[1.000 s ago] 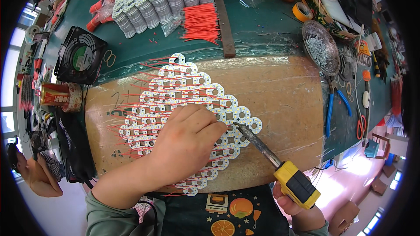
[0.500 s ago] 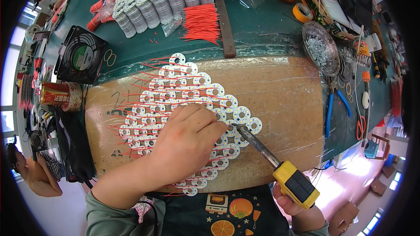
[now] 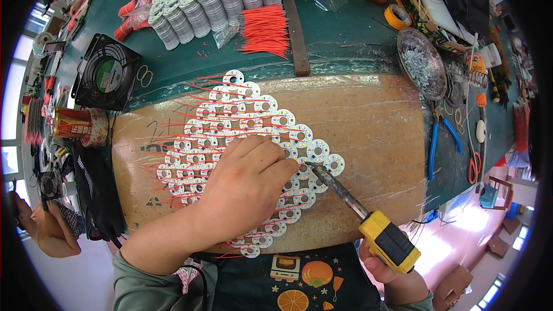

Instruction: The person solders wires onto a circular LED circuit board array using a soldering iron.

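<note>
Rows of white ring-shaped circuit boards (image 3: 300, 133) lie edge to edge on a brown board, many with thin red wires (image 3: 199, 136) running off to the left. My left hand (image 3: 245, 187) rests over the middle of them, fingers closed in a pinch near the right side; what they hold is hidden. My right hand (image 3: 377, 265) grips a soldering iron (image 3: 390, 243) by its yellow and black handle. The iron's dark tip touches or nearly touches a ring board just right of my left fingertips.
The brown work board (image 3: 380, 138) lies on a green table. Behind it stand stacked ring boards (image 3: 199, 17), a bundle of red wires (image 3: 265, 30) and a metal bar (image 3: 296, 40). A black fan (image 3: 106, 72) stands left; a metal dish (image 3: 423, 63) and blue-handled pliers (image 3: 442, 138) lie right. Another person (image 3: 46, 224) sits far left.
My hands and the soldering iron stay almost where they were, with the tip at the same ring board. The person at the far left has shifted slightly.
</note>
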Demonstrator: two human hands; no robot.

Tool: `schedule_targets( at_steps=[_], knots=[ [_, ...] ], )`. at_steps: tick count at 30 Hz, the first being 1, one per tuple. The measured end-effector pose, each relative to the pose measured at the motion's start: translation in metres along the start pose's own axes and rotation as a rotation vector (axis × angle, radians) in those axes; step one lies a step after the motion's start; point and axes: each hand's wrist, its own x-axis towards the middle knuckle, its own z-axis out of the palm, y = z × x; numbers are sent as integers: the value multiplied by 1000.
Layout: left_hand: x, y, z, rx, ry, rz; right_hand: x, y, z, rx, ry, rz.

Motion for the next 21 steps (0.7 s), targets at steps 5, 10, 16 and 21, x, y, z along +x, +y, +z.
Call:
schedule_targets(
  at_steps=[5, 10, 16, 21],
  knots=[
    [0, 0, 1, 3, 1, 5, 5, -1, -3, -7, -7, -77],
    [0, 1, 1, 4, -1, 4, -7, 2, 1, 143, 20, 62],
    [1, 3, 1, -13, 19, -19, -13, 11, 1, 150, 24, 70],
    [1, 7, 1, -24, 22, -42, -13, 14, -2, 118, -29, 29]
  ],
)
